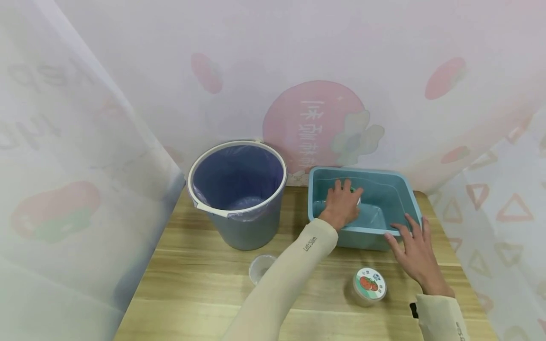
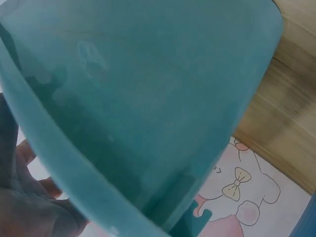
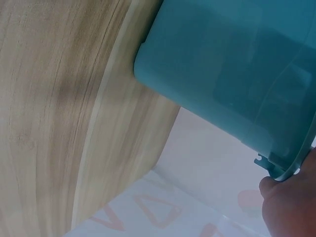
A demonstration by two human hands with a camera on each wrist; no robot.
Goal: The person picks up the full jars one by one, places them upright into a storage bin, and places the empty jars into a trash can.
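A blue-green rectangular plastic basin (image 1: 386, 177) stands at the back right of the table, tilted in both wrist views by the camera angle. My left hand (image 1: 342, 206) reaches inside it, fingers spread round a round tub (image 1: 359, 201) whose green-and-white top shows between them; the hand hides most of this tub. In the left wrist view, the left hand (image 2: 34, 202) appears beyond the basin's rim. At the front right corner my right hand (image 1: 415, 253) holds the basin's rim, thumb outside. A similar tub (image 1: 369, 286) with a tomato-print lid sits on the table before the basin.
A grey-blue bucket (image 1: 251, 232) with a white rim and a plastic liner stands left of the basin. A clear cup (image 1: 261, 266) is partly covered by my left sleeve. The wooden table (image 1: 183, 289) meets a printed curtain (image 1: 239, 71) behind and at both sides.
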